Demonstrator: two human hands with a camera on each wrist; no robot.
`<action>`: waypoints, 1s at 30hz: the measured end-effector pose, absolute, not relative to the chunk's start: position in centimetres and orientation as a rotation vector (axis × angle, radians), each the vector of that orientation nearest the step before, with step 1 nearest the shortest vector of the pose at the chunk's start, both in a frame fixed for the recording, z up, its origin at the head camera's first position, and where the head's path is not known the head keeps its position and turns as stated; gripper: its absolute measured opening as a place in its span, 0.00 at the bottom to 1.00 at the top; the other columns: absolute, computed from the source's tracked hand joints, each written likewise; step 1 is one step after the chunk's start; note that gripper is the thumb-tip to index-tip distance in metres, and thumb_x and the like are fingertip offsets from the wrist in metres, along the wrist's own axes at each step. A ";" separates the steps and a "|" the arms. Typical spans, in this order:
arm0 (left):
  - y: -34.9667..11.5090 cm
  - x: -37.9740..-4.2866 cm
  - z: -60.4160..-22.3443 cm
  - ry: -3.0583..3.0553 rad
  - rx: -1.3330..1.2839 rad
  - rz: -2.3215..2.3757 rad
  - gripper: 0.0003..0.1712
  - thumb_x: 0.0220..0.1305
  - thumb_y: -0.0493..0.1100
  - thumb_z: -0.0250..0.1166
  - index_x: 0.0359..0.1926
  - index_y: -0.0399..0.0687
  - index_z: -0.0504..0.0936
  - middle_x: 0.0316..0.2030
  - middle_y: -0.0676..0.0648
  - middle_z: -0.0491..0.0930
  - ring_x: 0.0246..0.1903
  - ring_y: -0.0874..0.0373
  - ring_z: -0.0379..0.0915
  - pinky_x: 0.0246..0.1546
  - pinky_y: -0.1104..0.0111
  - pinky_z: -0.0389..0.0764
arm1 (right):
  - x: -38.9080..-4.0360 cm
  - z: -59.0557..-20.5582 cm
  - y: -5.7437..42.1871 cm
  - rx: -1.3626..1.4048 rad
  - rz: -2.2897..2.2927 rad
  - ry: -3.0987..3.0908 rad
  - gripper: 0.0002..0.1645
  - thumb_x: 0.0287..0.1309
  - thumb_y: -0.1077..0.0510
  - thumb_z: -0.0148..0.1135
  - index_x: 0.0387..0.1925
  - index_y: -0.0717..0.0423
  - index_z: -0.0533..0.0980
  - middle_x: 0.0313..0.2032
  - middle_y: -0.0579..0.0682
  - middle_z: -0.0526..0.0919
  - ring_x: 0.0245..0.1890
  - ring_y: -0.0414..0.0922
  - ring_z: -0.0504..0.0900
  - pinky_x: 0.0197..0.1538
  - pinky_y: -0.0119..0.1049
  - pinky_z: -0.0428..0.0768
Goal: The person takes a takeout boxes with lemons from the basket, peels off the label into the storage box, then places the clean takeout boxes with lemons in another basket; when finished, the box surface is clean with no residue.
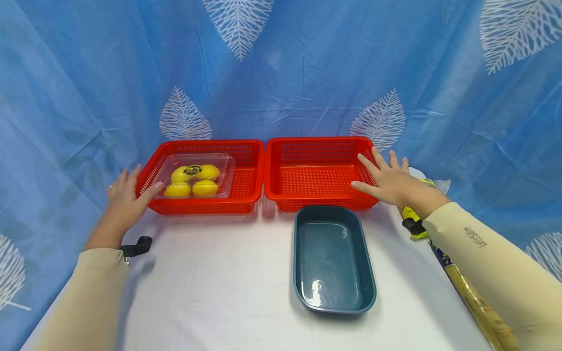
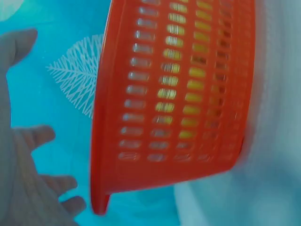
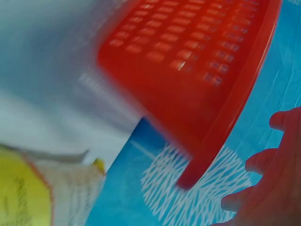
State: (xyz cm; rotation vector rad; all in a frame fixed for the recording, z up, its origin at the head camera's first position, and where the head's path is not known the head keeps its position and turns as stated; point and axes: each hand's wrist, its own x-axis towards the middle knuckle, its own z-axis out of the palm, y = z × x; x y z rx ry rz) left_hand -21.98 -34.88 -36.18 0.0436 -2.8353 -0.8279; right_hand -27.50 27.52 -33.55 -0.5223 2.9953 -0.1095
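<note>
My left hand [image 1: 125,200] is spread at the left end of a red plastic basket [image 1: 206,207], its thumb overlapping the rim in the head view. Inside that basket lies a clear plastic box [image 1: 228,175] of yellow lemon-like fruits [image 1: 205,187], with a dark label on its lid. The left wrist view shows the basket's slotted side [image 2: 141,174] beside the loosely spread left fingers [image 2: 44,134]. At the right end of a second red basket [image 1: 320,201], which holds nothing, my right hand [image 1: 392,185] hovers with fingers fanned out. Neither hand grips anything.
A dark blue-grey rectangular tub [image 1: 333,253] stands on the white table [image 1: 210,292] in front of the right basket. Under the right forearm lie yellow packets [image 1: 410,217] and a long packet of thin sticks [image 1: 470,292]. A blue leaf-print curtain [image 1: 298,68] hangs behind.
</note>
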 end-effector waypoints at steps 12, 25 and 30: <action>-33.2 -21.7 -38.5 -2.329 0.572 -1.558 0.49 0.59 0.65 0.58 0.73 0.66 0.40 0.72 0.47 0.40 0.68 0.46 0.42 0.58 0.50 0.61 | -28.4 -32.7 21.9 -0.679 -0.132 2.996 0.56 0.50 0.18 0.36 0.73 0.36 0.33 0.71 0.52 0.25 0.66 0.68 0.27 0.56 0.68 0.23; -32.0 -21.6 -41.1 -1.692 0.537 -2.058 0.43 0.64 0.46 0.61 0.71 0.69 0.45 0.69 0.55 0.45 0.66 0.62 0.44 0.61 0.69 0.59 | -29.2 -32.2 13.2 -0.861 -0.268 2.971 0.55 0.47 0.16 0.35 0.72 0.31 0.34 0.72 0.48 0.30 0.68 0.63 0.33 0.63 0.64 0.33; -31.8 -21.6 -41.3 -1.653 0.467 -2.064 0.40 0.65 0.43 0.60 0.70 0.66 0.48 0.69 0.54 0.47 0.66 0.61 0.45 0.60 0.69 0.60 | -29.3 -31.5 9.5 -0.870 -0.300 2.931 0.55 0.46 0.15 0.31 0.71 0.29 0.33 0.72 0.44 0.28 0.68 0.63 0.33 0.64 0.60 0.33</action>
